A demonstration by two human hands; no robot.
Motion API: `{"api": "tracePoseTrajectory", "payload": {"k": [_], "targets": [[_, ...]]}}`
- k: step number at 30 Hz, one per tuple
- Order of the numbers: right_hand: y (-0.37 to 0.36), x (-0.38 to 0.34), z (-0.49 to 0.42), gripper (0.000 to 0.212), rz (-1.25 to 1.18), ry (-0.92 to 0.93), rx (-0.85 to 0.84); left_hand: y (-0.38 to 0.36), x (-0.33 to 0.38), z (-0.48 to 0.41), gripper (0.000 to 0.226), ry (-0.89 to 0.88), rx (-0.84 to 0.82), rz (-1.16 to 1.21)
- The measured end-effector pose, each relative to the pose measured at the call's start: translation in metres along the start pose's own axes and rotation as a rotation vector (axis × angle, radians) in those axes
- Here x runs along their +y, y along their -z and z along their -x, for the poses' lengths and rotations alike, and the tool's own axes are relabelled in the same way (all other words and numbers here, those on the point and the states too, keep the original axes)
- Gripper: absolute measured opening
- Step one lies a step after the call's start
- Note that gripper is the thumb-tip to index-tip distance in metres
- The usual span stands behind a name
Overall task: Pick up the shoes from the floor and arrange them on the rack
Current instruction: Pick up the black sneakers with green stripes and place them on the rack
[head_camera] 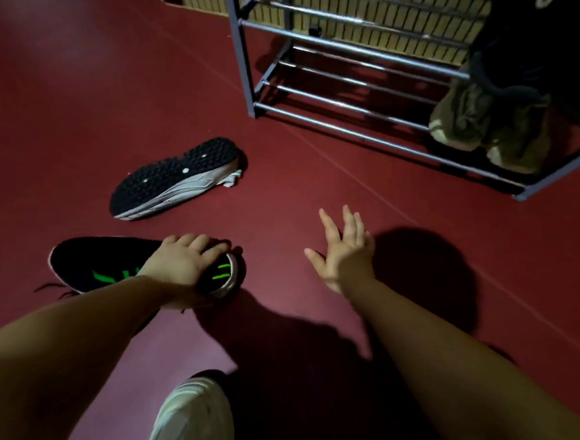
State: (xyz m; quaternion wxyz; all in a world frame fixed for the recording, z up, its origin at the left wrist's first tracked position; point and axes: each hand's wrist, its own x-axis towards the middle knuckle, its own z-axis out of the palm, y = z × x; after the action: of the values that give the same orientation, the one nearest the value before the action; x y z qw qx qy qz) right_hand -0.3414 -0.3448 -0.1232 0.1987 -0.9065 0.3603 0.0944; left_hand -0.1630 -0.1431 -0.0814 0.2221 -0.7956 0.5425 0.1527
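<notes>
Fingers [211, 248] of the left hand [178, 265] are curling over the heel end of the black shoe [89, 264] with green stripes, thumb side tucked low, so that hand is gripping it right at the opening. The shoe is sitting upright on the floor [67, 98], its long axis running side to side across the view, toe pointing off to the left and laces [55, 289] trailing out below it.

The right hand [343, 247] is hovering just off to the right, palm down, fingers spread wide and holding nothing.

Further out, the second shoe [176, 179] is lying on its side with the studded sole facing up at the camera, angled from lower left to upper right. It's sitting straight beyond the left hand, which is the nearer one but busy, so I'm guessing the free right hand would be reaching across for it.

The rack [239, 51] is standing up and to the right, nearer the right hand, with olive shoes [474, 128] already sitting on the bottom bars. So the lift is probably going forward and rightward.
</notes>
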Motion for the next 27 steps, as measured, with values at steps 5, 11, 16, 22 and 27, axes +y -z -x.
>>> {"api": "tracePoseTrajectory", "payload": {"k": [5,11,16,22,27], "targets": [[0.015,0.036,0.006,0.075,-0.041,-0.122,0.091,0.035,0.052,-0.041,0.101,-0.083,0.066,0.063],[0.036,0.083,0.021,0.072,-0.089,-0.251,0.028,0.062,0.138,-0.077,0.103,-0.254,0.069,0.071],[0.047,0.125,0.041,0.072,-0.09,-0.355,0.036,0.076,0.192,-0.087,0.101,-0.32,0.146,0.072],[0.058,0.174,0.069,0.072,-0.147,-0.489,0.083,0.089,0.239,-0.095,0.096,-0.334,0.182,0.112],[0.062,0.211,0.099,0.07,-0.129,-0.596,0.098,0.101,0.287,-0.104,0.102,-0.361,0.127,0.044]]}}
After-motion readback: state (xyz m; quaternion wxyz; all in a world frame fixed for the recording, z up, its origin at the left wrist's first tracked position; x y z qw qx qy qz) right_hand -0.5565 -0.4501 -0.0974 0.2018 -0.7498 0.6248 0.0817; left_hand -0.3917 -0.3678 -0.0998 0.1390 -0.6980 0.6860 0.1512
